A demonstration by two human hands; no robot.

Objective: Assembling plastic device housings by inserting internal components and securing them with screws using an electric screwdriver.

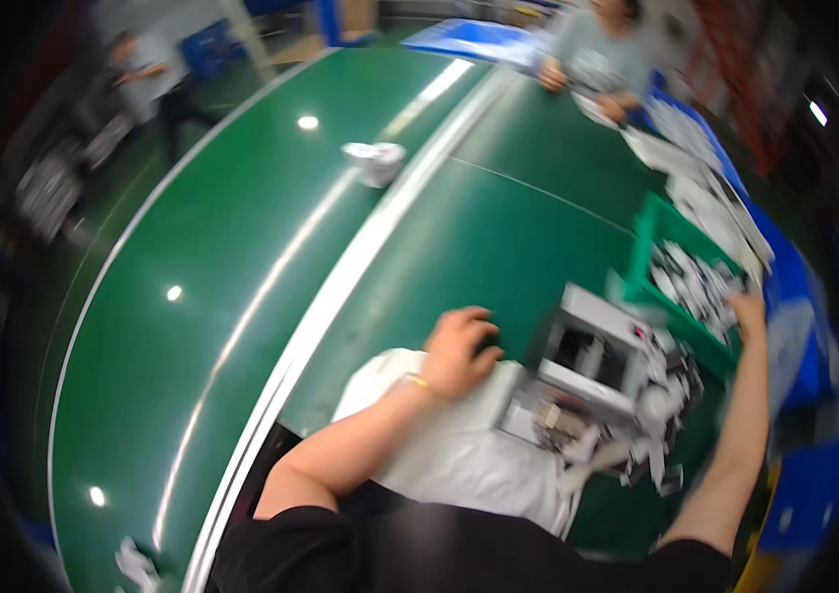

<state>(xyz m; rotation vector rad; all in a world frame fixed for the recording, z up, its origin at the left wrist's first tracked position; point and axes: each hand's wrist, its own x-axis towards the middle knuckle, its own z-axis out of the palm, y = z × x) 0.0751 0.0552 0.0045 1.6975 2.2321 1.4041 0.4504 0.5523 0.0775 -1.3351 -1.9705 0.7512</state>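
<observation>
My left hand [456,351] is over the edge of a white cloth [479,455]. Its fingers curl toward the thumb around a small dark spot, too blurred to name. At the right, my right hand [749,310] reaches over the side of a green basket [645,242]. Black-and-white strips [696,282] fill the basket, and the fingertips are smeared among them. Between my hands stands a grey-white box-shaped device [592,346] with a dark opening. More loose black-and-white strips [666,390] lie against its right side.
A pale rail [340,272] divides the green table [212,306]. A white bundle [377,163] lies beside it, another white piece [137,565] lower left. White cloth pieces [706,203] line the right edge along blue sheeting. One person [597,54] sits across; another [147,74] stands far left.
</observation>
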